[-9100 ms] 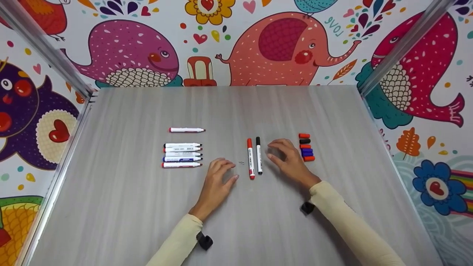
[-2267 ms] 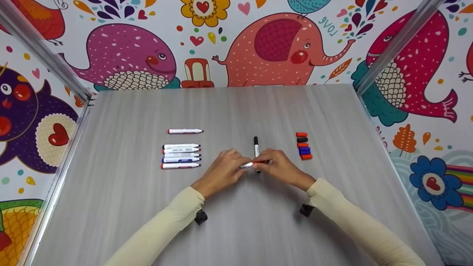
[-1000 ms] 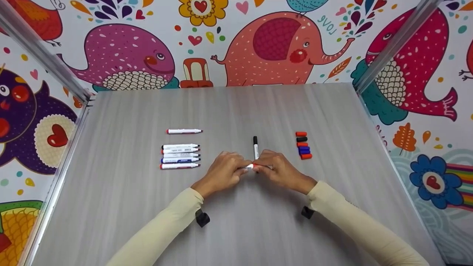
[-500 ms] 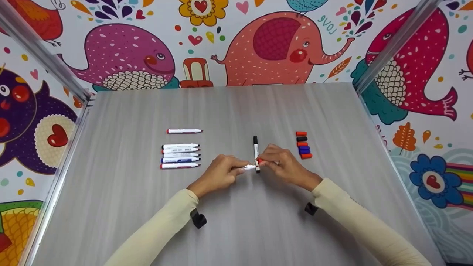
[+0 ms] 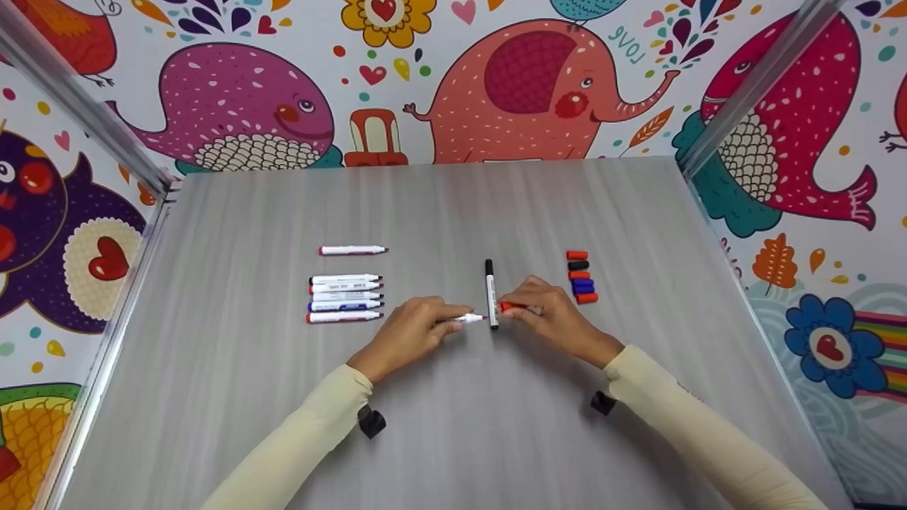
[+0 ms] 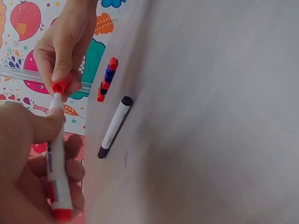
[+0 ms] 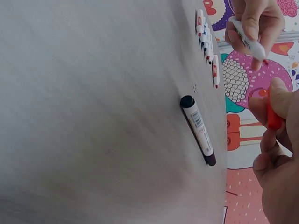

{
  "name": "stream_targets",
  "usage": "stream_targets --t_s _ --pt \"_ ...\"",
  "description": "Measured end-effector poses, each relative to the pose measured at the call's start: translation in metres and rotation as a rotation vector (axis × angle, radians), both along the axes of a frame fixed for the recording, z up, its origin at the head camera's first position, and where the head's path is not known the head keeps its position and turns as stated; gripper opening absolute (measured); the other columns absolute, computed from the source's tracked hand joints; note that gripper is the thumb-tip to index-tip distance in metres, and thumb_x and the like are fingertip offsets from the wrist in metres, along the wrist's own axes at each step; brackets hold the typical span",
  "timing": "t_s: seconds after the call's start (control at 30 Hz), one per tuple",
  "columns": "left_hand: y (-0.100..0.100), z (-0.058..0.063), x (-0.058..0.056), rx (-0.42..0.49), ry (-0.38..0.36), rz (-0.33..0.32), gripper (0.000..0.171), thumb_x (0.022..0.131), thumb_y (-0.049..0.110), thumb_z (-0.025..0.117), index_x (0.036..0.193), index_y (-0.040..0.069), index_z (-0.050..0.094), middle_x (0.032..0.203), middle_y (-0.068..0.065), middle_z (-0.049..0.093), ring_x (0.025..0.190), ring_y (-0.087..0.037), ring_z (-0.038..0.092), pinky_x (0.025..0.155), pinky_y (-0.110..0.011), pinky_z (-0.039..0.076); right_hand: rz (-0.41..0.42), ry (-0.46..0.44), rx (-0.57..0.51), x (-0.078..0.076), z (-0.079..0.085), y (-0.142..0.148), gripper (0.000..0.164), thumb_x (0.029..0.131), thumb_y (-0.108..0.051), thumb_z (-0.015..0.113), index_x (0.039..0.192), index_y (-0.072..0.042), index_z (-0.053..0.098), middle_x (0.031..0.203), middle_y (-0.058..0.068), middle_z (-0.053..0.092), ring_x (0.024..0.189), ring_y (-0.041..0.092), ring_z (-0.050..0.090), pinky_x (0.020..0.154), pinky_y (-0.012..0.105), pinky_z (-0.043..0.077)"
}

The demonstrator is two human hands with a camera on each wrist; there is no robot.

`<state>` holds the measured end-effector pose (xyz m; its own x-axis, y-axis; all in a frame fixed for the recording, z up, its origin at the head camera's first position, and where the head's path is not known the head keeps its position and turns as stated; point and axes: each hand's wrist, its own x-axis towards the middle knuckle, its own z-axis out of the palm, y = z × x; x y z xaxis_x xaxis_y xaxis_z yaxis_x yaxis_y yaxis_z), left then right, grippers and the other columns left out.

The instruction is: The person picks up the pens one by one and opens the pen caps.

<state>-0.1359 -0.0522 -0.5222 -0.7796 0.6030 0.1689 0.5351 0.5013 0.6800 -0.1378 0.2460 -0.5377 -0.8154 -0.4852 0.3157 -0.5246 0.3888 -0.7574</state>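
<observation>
My left hand (image 5: 407, 329) grips a white marker (image 6: 58, 175) with a red end plug; its bare red tip points toward the right hand. Between thumb and fingers, my right hand (image 5: 553, 315) pinches a red marker cap (image 7: 273, 114), its mouth facing the marker. In the head view a narrow gap separates tip and cap. A black capped marker (image 5: 492, 294) lies on the table between the two hands, its black cap toward the far side.
Left of the hands lie several uncapped markers (image 5: 345, 306) in a stack of rows, with one more red marker (image 5: 353, 250) beyond them. Several loose caps (image 5: 582, 282) in red, black and blue form a column at right. A patterned wall (image 5: 382, 92) borders the table.
The red-plugged marker was picked up from beside the black one and held in both hands. Its cap has come off; the hands have since drawn apart, left hand leftward, right hand rightward.
</observation>
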Motion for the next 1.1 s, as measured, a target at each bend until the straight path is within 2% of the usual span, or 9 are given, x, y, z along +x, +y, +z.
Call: stream_targets --t_s 0.13,0.2,0.33,0.4,0.5,0.7,0.9,1.1 --pt "-0.008 -0.003 0.001 0.018 0.012 0.031 0.035 0.098 0.011 0.084 0.133 0.011 0.081 0.111 -0.003 0.082 0.092 -0.017 0.072 0.083 -0.043 0.058 -0.049 -0.049 0.022 0.002 -0.001 0.005 0.029 0.091 0.001 0.086 0.120 -0.003 0.084 0.103 -0.001 0.081 0.092 0.018 0.062 0.078 0.022 0.051" --pt "-0.011 -0.005 0.002 0.021 0.022 0.053 0.028 0.097 0.011 0.084 0.126 0.009 0.083 0.112 -0.003 0.083 0.093 -0.017 0.074 0.083 -0.044 0.060 -0.072 -0.065 0.033 0.002 -0.001 0.008 0.029 0.091 0.000 0.087 0.120 -0.003 0.084 0.101 -0.003 0.080 0.090 0.017 0.061 0.077 0.023 0.050" --pt "-0.018 -0.007 0.002 0.010 0.043 0.110 0.015 0.096 0.013 0.086 0.108 0.009 0.079 0.096 -0.001 0.080 0.080 -0.014 0.067 0.074 -0.041 0.057 -0.103 -0.078 0.048 0.004 -0.003 0.012 0.026 0.090 0.000 0.088 0.115 -0.007 0.085 0.099 -0.003 0.077 0.089 0.014 0.061 0.077 0.023 0.050" --pt "-0.022 -0.008 0.003 0.004 0.046 0.135 0.015 0.096 0.014 0.087 0.103 0.010 0.075 0.091 0.000 0.078 0.075 -0.013 0.062 0.071 -0.040 0.054 -0.110 -0.069 0.055 0.005 -0.003 0.015 0.026 0.090 0.001 0.088 0.114 -0.010 0.085 0.100 -0.003 0.077 0.089 0.014 0.061 0.078 0.024 0.052" --pt "-0.029 -0.011 0.005 -0.002 0.053 0.156 0.017 0.094 0.013 0.088 0.101 0.011 0.073 0.092 0.000 0.077 0.078 -0.012 0.062 0.073 -0.039 0.054 -0.125 -0.071 0.064 0.007 -0.005 0.018 0.028 0.091 0.001 0.088 0.115 -0.013 0.085 0.102 -0.004 0.077 0.090 0.015 0.062 0.079 0.024 0.053" --pt "-0.043 -0.017 0.010 -0.014 0.091 0.192 0.015 0.092 0.011 0.090 0.103 0.010 0.079 0.097 0.000 0.074 0.087 -0.015 0.064 0.080 -0.041 0.055 -0.138 -0.093 0.062 0.009 -0.011 0.026 0.027 0.092 0.001 0.087 0.114 -0.015 0.084 0.104 -0.005 0.076 0.092 0.017 0.063 0.081 0.024 0.053" --pt "-0.057 -0.025 0.013 0.021 0.163 0.226 0.017 0.089 0.008 0.092 0.102 0.008 0.082 0.098 -0.002 0.072 0.092 -0.019 0.067 0.080 -0.041 0.056 -0.113 -0.057 0.005 0.010 -0.017 0.035 0.022 0.091 0.003 0.087 0.110 -0.009 0.085 0.108 0.002 0.074 0.098 0.023 0.068 0.086 0.020 0.054" --pt "-0.070 -0.029 0.018 -0.018 0.248 0.262 0.019 0.085 0.005 0.094 0.100 0.005 0.083 0.097 -0.005 0.070 0.092 -0.024 0.066 0.081 -0.044 0.054 -0.107 0.017 -0.043 0.012 -0.024 0.045 0.025 0.086 0.008 0.088 0.107 -0.006 0.085 0.102 0.009 0.074 0.093 0.030 0.070 0.089 0.018 0.056"
